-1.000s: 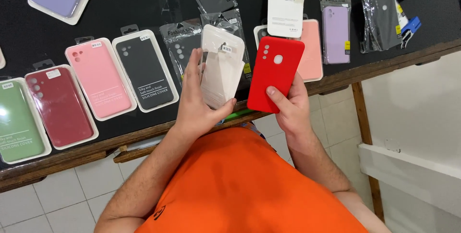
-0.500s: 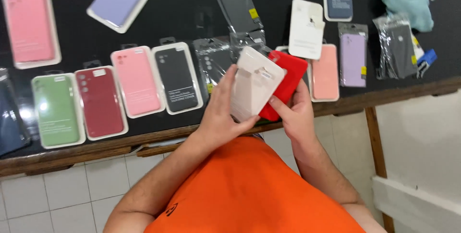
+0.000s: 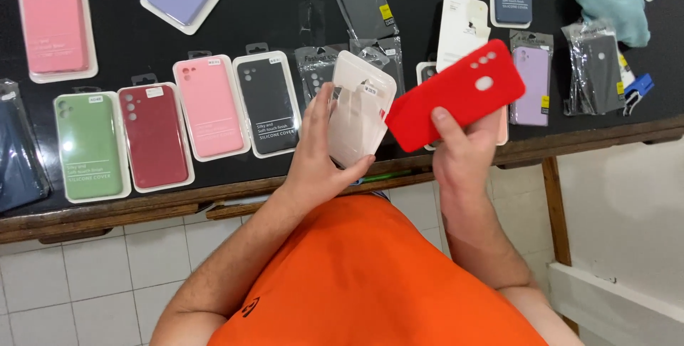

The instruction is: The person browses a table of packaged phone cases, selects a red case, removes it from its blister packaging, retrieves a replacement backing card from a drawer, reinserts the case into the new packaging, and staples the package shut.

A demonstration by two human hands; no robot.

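head view: our right hand (image 3: 459, 157) pinches the red phone case (image 3: 456, 96) at its lower end, thumb on top, tilted above the black table (image 3: 285, 4). our left hand (image 3: 317, 161) wraps the clear plastic package (image 3: 360, 107). both look light; the case looks soft and bendy, best gripped by its edges.

Left hand (image 3: 317, 153) holds a clear empty package (image 3: 360, 107); right hand (image 3: 463, 150) holds a red phone case (image 3: 456, 96) above the black worktop (image 3: 285, 4).

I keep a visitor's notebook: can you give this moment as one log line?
left hand: holds white clear case package | right hand: holds red phone case | black table: packaged cases in rows
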